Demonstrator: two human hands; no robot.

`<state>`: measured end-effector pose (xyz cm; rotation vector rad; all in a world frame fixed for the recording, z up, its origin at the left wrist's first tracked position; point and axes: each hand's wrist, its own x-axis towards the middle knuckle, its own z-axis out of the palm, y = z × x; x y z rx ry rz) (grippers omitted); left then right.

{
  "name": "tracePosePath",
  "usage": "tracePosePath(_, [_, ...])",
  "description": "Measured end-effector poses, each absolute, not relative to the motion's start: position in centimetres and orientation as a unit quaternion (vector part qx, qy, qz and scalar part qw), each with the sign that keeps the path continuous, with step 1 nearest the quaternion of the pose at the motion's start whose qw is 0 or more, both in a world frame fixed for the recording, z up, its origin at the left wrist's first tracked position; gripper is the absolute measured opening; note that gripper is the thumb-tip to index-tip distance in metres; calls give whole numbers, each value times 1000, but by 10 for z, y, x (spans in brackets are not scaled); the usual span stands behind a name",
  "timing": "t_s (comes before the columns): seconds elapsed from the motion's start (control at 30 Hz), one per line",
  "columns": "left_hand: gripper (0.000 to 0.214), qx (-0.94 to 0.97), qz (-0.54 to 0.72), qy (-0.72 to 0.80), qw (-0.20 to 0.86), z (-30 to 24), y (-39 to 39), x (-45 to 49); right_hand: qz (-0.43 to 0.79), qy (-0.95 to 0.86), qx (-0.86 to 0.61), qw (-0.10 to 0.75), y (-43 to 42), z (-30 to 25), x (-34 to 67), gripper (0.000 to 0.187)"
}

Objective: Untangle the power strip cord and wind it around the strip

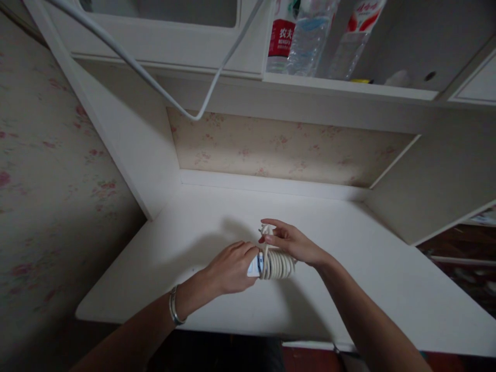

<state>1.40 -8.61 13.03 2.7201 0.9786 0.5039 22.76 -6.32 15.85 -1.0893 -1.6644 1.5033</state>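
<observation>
A white power strip (256,264) with its white cord (278,264) wound around it in several loops is held just above the white desk (194,232). My left hand (228,268) is closed around the strip's left end. My right hand (292,242) pinches the plug end of the cord (265,229) above the coil, its fingers curled over the loops.
A white cable (155,85) hangs in a loop from the cupboard above. Plastic water bottles (306,36) stand on the upper shelf at the back. Floral wallpaper covers the wall on the left and the back panel. White side panels close in the desk on both sides.
</observation>
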Motion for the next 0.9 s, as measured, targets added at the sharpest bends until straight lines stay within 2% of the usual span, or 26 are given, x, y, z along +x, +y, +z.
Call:
tracePosePath(0.27, [59, 930, 195, 293, 106, 131, -94, 12, 630, -596, -411, 282, -59, 143, 221, 53])
tracePosePath(0.43, [60, 921, 215, 304, 115, 131, -94, 10, 631, -554, -463, 285, -62, 147, 218, 61])
tracePosePath(0.57, [62, 917, 239, 293, 127, 128, -96, 12, 631, -557, -464, 276, -62, 140, 217, 57])
tracePosePath(0.73, [64, 895, 246, 346, 134, 119, -98, 15, 503, -652, -516, 237, -56, 131, 221, 46])
tracePosePath(0.9, [68, 903, 282, 311, 93, 109, -97, 17, 373, -736, -539, 169, -55, 136, 219, 45])
